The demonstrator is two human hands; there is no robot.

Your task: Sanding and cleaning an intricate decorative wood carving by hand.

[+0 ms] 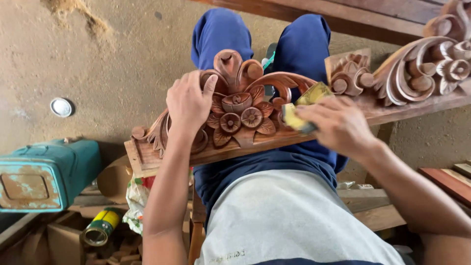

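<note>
Take the teal metal box at the lower left as your landmark: its paint is chipped and rusty on the face toward you. Above it you have a bare, dusty earthen floor, with a small round white lid lying just up from the box and a drift of sawdust farther up, near the top edge. Below and right of the box lies a yellow and green can among wood scraps. Well to the right of the box, flat planks are stacked. The light is soft, even daylight.
</note>
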